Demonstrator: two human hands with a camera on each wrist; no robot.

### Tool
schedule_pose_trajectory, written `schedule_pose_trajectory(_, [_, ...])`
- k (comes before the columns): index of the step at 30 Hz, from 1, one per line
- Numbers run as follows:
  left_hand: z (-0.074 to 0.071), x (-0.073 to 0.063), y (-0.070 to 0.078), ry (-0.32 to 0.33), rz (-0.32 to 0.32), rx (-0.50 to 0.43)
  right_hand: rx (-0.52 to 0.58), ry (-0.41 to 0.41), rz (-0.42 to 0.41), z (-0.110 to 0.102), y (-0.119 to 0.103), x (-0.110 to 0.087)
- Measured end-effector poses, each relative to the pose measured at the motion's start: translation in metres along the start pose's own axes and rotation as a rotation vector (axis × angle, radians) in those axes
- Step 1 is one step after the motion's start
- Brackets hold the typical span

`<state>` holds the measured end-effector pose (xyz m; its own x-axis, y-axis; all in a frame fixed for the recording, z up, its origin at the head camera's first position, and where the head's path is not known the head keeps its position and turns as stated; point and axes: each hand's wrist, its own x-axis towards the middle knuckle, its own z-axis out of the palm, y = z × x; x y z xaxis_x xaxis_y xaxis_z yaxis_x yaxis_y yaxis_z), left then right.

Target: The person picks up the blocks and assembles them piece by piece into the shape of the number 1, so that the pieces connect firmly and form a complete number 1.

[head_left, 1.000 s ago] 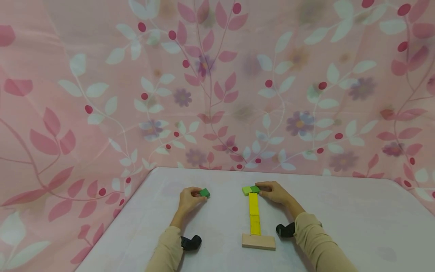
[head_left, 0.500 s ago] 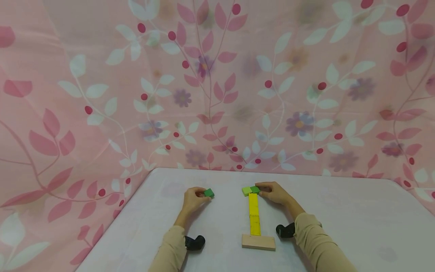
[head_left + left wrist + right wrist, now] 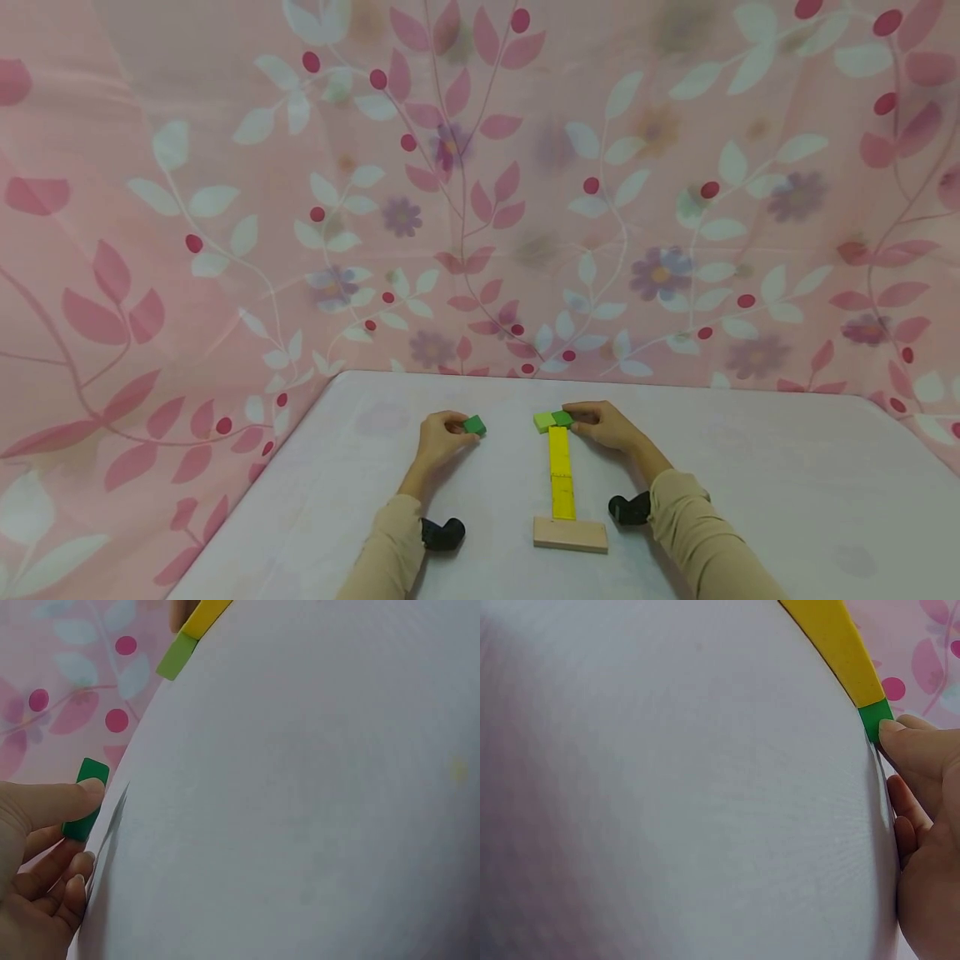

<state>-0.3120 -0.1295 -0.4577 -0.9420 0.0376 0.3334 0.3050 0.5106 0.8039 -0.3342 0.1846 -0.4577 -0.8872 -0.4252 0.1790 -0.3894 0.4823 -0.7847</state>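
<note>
My left hand (image 3: 441, 439) pinches a dark green block (image 3: 475, 426) between thumb and fingers, left of the block row. In the left wrist view the thumb lies across that green block (image 3: 86, 799). My right hand (image 3: 609, 424) pinches a second green block (image 3: 562, 418) at the far end of two yellow blocks (image 3: 561, 472) laid end to end. A light green block (image 3: 543, 422) sits against the left side of the second green block. In the right wrist view the thumb tip is on the green block (image 3: 875, 720), which meets the yellow block (image 3: 838, 645).
A plain wooden block (image 3: 570, 534) lies crosswise at the near end of the yellow blocks. All rest on a white-covered table (image 3: 750, 467). A pink floral cloth (image 3: 480, 208) hangs behind the table. Black wrist devices (image 3: 444, 534) sit on both forearms.
My left hand has moved to the right with the dark green block, closer to the light green block. My right hand and the blocks beside it have stayed put.
</note>
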Motion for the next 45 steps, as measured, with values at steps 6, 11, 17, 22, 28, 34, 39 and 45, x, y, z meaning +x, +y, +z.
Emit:
schedule_pose_trajectory(6, [0.005,0.000,0.004,-0.010,0.010,-0.010,0.012,-0.002,-0.001,0.000,0.000,0.000])
schedule_pose_trajectory(11, [0.009,0.002,0.007,-0.029,0.008,-0.006,0.003,-0.004,-0.010,0.000,0.000,0.000])
schedule_pose_trajectory(17, [0.015,0.003,0.011,-0.049,0.018,-0.020,-0.008,-0.004,-0.023,-0.001,0.002,0.000])
schedule_pose_trajectory(22, [0.021,0.004,0.013,-0.066,0.038,-0.021,0.003,-0.002,0.000,-0.001,-0.001,-0.001])
schedule_pose_trajectory(28, [0.028,0.004,0.018,-0.091,0.041,-0.019,-0.004,-0.006,0.012,-0.001,-0.002,0.000])
schedule_pose_trajectory(34, [0.036,0.005,0.022,-0.098,0.072,-0.015,-0.017,-0.011,0.006,-0.002,-0.001,0.000])
schedule_pose_trajectory(39, [0.043,0.007,0.022,-0.106,0.101,-0.034,-0.003,-0.011,-0.001,-0.001,-0.002,-0.001])
schedule_pose_trajectory(45, [0.054,0.014,0.011,-0.118,0.182,-0.046,-0.035,-0.001,-0.046,-0.001,-0.001,-0.003])
